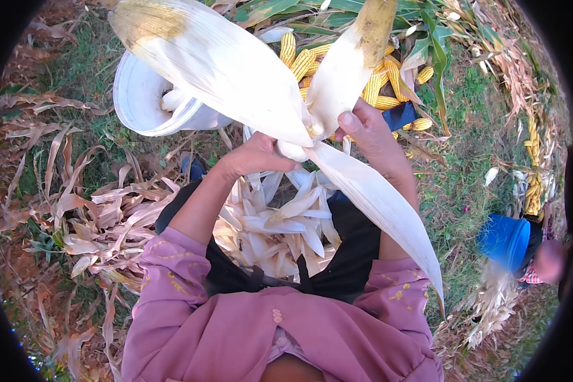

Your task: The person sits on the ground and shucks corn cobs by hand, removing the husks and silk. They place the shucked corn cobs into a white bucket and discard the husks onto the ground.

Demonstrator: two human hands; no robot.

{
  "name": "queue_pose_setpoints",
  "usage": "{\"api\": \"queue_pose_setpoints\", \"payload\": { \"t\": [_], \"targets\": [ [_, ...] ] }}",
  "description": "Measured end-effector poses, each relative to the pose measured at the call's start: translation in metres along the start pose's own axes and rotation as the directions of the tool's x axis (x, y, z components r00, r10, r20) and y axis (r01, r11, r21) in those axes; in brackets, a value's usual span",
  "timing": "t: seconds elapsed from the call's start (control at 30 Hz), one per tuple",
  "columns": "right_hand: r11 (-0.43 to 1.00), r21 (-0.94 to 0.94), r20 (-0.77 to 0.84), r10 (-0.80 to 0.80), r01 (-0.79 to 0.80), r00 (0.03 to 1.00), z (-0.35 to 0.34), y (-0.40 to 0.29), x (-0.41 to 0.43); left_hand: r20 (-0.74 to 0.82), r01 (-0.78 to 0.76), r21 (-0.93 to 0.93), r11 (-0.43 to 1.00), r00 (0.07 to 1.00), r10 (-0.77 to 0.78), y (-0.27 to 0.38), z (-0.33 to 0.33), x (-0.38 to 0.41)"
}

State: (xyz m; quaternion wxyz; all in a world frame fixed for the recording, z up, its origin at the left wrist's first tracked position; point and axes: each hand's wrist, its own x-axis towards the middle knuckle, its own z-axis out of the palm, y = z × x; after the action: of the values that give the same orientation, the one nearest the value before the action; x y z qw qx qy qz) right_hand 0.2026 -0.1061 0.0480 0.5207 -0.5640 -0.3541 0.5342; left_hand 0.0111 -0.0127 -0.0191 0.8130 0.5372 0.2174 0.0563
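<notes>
Both hands hold a pale, dry corn husk [229, 81] in front of me, its long leaves spread out in three directions. My left hand [260, 155] grips the husk's base, thumb along its near side. At the right, the thumb and fingers of my right hand [372, 136] pinch the base of the upright leaf [341, 71]. A short pale stub [315, 130] shows at the centre where the leaves meet. Whether an ear is still inside cannot be seen. Behind the husk lies a heap of bare yellow corn ears [375, 86], partly covered by it.
A white bucket [133, 119] lies tilted at the left with pale husked pieces inside. Loose husks [286, 224] pile between my legs. A dark blue object [400, 115] rests by the ears. Far right are a blue bucket [501, 241], another person [537, 270] and more yellow ears [533, 191].
</notes>
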Motion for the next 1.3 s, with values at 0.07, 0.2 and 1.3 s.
{"api": "queue_pose_setpoints", "payload": {
  "t": [0.07, 0.2, 1.3],
  "targets": [
    [0.988, -0.116, -0.042, -0.106, 0.100, 0.994, 0.013, 0.007, 0.000, 0.027, 0.050, 0.059, 0.997, 0.998, -0.052, 0.001, 0.001, 0.001],
    [0.975, -0.164, -0.335, -0.196, 0.148, 0.921, 0.015, 0.012, 0.006, 0.052, 0.096, 0.130, 0.987, 0.993, -0.103, 0.009, 0.003, -0.002],
    [0.763, 0.647, -0.373, 0.332, -0.014, 0.866, 0.009, 0.018, 0.022, 0.201, -0.028, 0.230, 0.973, 0.979, -0.020, 0.000, 0.015, 0.006]
  ]
}}
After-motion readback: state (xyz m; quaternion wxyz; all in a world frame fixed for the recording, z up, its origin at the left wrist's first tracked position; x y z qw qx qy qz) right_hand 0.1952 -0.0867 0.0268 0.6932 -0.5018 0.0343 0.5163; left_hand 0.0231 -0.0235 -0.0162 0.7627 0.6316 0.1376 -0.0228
